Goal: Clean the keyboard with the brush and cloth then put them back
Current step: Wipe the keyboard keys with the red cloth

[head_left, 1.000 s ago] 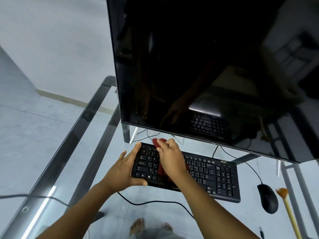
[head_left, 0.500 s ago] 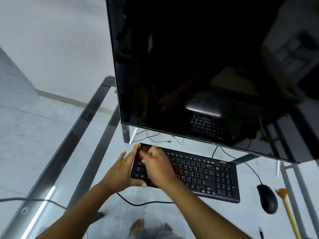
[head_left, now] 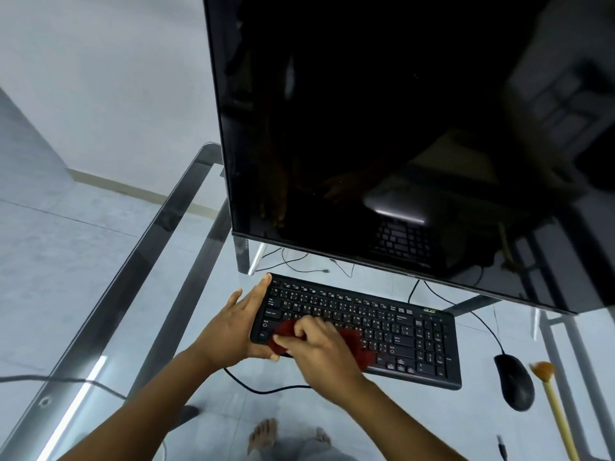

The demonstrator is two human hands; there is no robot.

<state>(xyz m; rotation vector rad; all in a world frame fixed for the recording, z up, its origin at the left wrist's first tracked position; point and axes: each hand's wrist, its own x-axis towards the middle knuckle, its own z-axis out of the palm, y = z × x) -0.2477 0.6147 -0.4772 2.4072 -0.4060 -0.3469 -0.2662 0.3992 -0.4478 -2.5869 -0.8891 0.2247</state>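
Observation:
A black keyboard [head_left: 396,331] lies on the glass desk in front of the monitor. My left hand [head_left: 236,324] holds its left end, fingers straight along the edge and thumb under the front corner. My right hand [head_left: 319,351] grips a dark red cloth [head_left: 352,344] and presses it on the lower left keys. The cloth shows on both sides of the hand. A brush [head_left: 549,394] with a yellow handle and orange bristles lies at the far right of the desk.
A large dark monitor [head_left: 399,134] stands right behind the keyboard. A black mouse [head_left: 514,380] sits right of the keyboard, its cable running back. The glass desk [head_left: 109,327] has a metal frame; cables trail beneath. Bare feet show through the glass.
My right hand has dragged the red cloth from the keyboard's top left corner down toward its front left keys. My left hand has stayed on the left end.

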